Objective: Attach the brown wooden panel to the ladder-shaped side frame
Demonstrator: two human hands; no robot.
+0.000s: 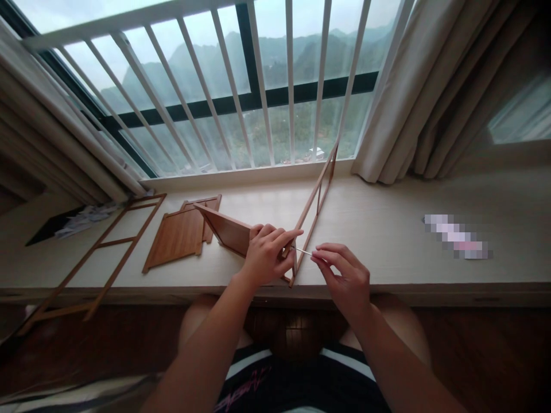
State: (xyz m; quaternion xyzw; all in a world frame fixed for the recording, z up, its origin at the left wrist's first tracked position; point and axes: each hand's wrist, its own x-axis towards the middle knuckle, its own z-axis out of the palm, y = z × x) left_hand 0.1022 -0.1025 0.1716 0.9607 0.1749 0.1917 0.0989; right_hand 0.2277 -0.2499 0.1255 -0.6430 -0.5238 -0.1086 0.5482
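Observation:
My left hand (267, 252) is closed around the near end of a thin wooden ladder-like frame (316, 198) where it meets a tilted wooden panel (226, 229), both held on the pale window ledge (387, 229). My right hand (344, 275) pinches a thin metal pin or key (302, 250) whose tip points into the frame's near end, right beside my left fingers. The frame leans away toward the window.
A second ladder-like frame (101, 252) lies at the left, overhanging the ledge edge. Flat wooden panels (181, 235) lie beside it. Crumpled paper (84, 219) sits far left. White window bars (258, 86) and curtains (413, 97) stand behind; a blurred-out item (456, 236) lies right.

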